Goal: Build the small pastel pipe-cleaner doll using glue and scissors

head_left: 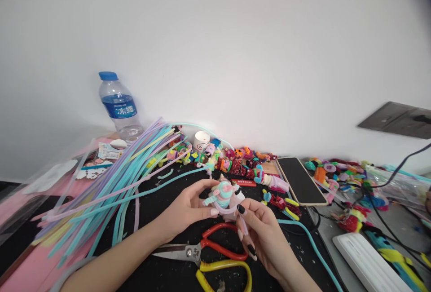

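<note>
Between thumb and fingers, my left hand (191,204) grips a small pipe cleaner figure (222,193) in mint, pink and white, coiled into a rounded shape. My right hand (257,231), with dark nails, pinches a lilac pipe cleaner (243,224) that curves along the figure's lower edge. Just below both hands lie scissors (193,252) with one red and one yellow handle, blades pointing left. To the left spreads a bundle of pastel pipe cleaners (134,170). Part of the figure is hidden behind my fingers.
A water bottle (117,108) stands against the wall. Several finished pipe cleaner figures (235,166) line the back. A phone (301,182) lies to the right, beyond it more colourful figures (353,218), dark cables (384,213) and a white power strip (367,260). A black mat (155,224) covers the middle.
</note>
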Demonstrator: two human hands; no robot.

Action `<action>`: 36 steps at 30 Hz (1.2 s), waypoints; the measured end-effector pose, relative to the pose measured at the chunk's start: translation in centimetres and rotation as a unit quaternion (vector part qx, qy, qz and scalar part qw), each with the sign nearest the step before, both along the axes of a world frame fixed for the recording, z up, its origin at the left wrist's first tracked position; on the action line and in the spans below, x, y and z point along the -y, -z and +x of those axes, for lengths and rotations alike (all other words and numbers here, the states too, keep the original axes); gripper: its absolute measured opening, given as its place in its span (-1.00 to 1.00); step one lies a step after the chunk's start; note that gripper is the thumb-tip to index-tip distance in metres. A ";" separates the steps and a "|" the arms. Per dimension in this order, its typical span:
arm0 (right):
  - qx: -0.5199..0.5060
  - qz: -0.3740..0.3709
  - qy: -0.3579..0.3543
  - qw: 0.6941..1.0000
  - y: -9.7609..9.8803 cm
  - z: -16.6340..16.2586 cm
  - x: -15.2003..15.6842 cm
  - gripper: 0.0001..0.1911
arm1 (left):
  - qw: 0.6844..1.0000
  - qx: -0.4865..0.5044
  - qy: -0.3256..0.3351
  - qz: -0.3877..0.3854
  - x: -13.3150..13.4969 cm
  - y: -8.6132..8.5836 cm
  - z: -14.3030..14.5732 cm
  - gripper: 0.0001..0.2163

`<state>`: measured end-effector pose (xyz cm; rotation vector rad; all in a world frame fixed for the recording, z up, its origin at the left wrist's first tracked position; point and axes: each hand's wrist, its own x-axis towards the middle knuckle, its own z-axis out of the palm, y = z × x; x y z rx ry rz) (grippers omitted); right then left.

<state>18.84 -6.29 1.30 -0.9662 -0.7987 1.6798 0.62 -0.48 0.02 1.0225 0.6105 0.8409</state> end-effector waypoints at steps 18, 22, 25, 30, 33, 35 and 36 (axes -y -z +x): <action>0.028 -0.001 0.031 0.999 0.0 -0.2 -0.1 -0.71 | 0.999 -0.007 0.023 -0.027 0.1 0.3 -0.1 -0.57; 0.027 0.001 0.028 0.999 0.1 -0.2 -0.1 -0.73 | 0.999 -0.006 0.028 -0.027 0.1 0.2 -0.1 -0.59; 0.029 0.004 0.026 0.999 0.2 -0.2 -0.1 -0.73 | 0.999 -0.006 0.031 -0.031 0.1 0.0 -0.1 -0.61; 0.034 0.005 0.022 0.999 0.3 -0.1 -0.1 -0.72 | 0.999 -0.004 0.032 -0.038 0.2 0.1 -0.1 -0.59; 0.038 0.002 0.024 0.999 0.3 -0.2 -0.1 -0.72 | 0.999 -0.005 0.030 -0.044 0.2 0.2 -0.2 -0.59; 0.040 -0.001 0.025 0.999 0.3 -0.2 -0.1 -0.71 | 0.998 -0.006 0.028 -0.053 0.2 0.2 -0.2 -0.59; 0.041 -0.002 0.025 0.999 0.3 -0.2 -0.1 -0.71 | 0.998 -0.004 0.027 -0.056 0.2 0.2 -0.2 -0.59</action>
